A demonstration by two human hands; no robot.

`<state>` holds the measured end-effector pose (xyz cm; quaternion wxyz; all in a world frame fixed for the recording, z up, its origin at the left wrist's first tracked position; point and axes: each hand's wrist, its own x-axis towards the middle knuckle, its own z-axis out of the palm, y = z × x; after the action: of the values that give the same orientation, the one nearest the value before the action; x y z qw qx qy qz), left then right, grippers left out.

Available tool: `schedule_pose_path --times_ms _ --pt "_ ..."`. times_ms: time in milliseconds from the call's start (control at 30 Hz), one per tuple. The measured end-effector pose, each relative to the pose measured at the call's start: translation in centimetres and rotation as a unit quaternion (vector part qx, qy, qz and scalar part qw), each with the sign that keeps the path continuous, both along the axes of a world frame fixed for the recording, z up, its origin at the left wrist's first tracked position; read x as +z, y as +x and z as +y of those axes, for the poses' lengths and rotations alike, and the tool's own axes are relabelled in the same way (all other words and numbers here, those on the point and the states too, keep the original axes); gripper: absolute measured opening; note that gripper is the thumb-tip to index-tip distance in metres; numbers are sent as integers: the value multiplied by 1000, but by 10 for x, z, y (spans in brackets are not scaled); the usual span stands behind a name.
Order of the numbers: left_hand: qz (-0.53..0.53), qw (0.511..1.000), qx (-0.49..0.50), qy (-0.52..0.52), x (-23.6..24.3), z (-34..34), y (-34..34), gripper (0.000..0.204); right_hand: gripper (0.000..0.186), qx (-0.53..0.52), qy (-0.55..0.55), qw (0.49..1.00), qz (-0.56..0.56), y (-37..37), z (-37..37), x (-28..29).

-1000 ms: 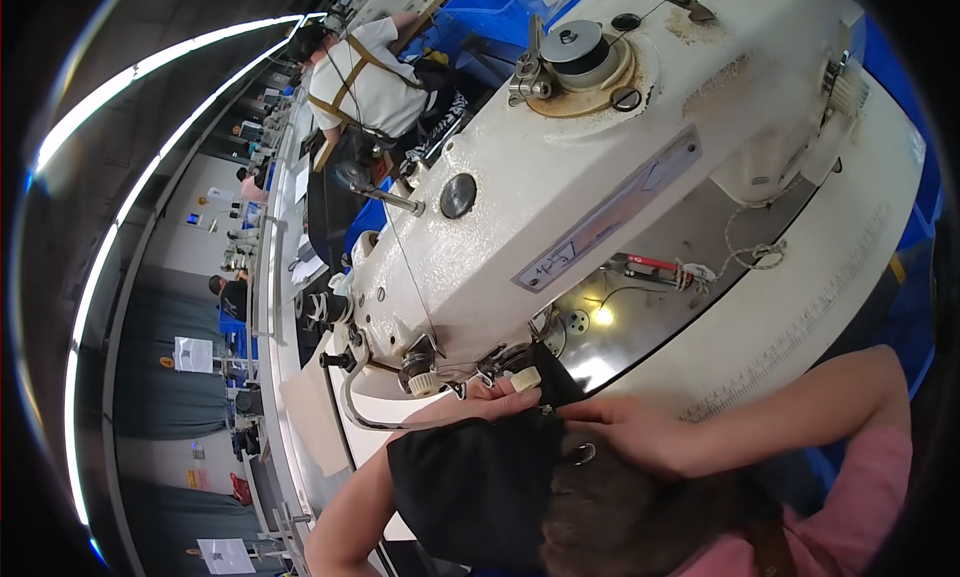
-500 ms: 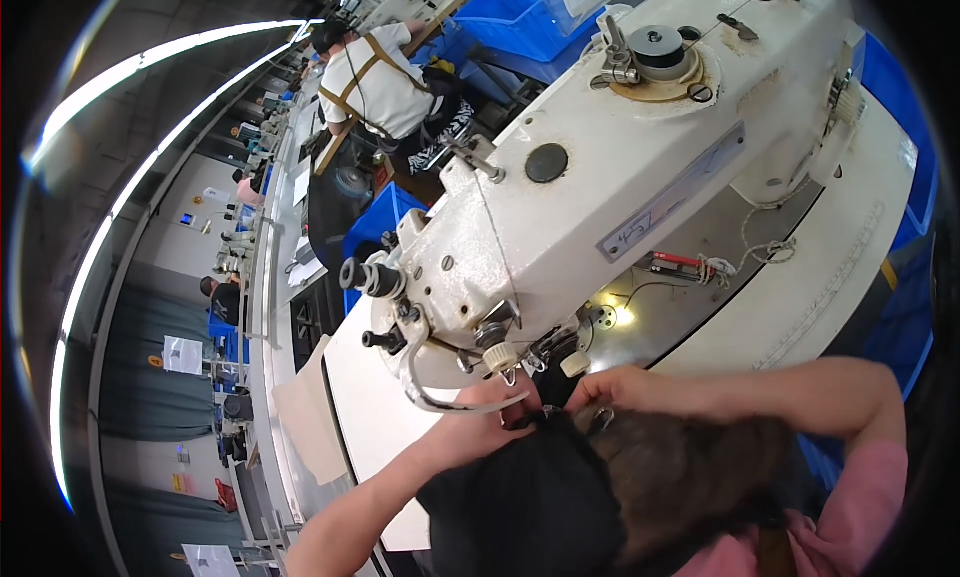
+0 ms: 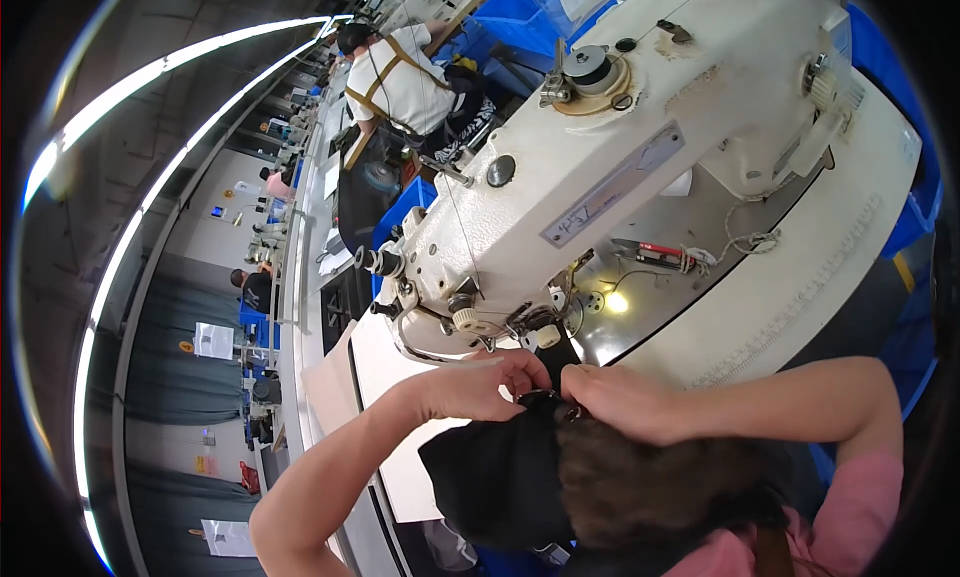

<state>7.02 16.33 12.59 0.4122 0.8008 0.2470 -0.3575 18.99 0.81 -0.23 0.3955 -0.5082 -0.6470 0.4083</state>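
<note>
A black fabric piece (image 3: pixel 500 467) hangs toward me in front of the sewing machine (image 3: pixel 600 187), with brown fur (image 3: pixel 650 477) along its right side. My left hand (image 3: pixel 485 385) is closed, its bent fingers pinching the upper edge of the black cloth just below the needle area. Close beside it my right hand (image 3: pixel 625 402) is closed on the same edge where cloth and fur meet, thumb on top. Small shiny bits show between the hands; I cannot tell what they are. A dark strip of cloth runs from the hands toward the machine's foot, which is mostly hidden.
A lit lamp (image 3: pixel 617 302) shines on the machine bed. A red-handled tool (image 3: pixel 655 252) and knotted cord (image 3: pixel 750 242) lie behind the arm. Blue bins (image 3: pixel 515 17) stand beyond. A co-worker in a white shirt (image 3: pixel 400 82) sits at another bench. A beige sheet (image 3: pixel 325 382) covers the table's left part.
The machine sits further left in view. Both hands have drawn back from the needle area with the fabric, and more of the left hand's fingers shows.
</note>
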Motion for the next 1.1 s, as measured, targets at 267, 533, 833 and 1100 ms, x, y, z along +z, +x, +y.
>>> schedule_pose_path --times_ms 267,533,833,1100 --pt "-81 917 -108 375 -14 -34 -19 24 31 -216 -61 947 230 -85 5 -12" --pt "-297 816 -104 485 -33 -58 -38 36 44 -148 -149 883 419 -54 -15 0" --pt "-284 810 -275 433 -26 -39 -33 38 51 -127 -194 875 424 -40 -25 13" --pt "-312 832 -148 434 -45 -35 -58 37 51 -117 -112 900 406 -48 -21 -8"
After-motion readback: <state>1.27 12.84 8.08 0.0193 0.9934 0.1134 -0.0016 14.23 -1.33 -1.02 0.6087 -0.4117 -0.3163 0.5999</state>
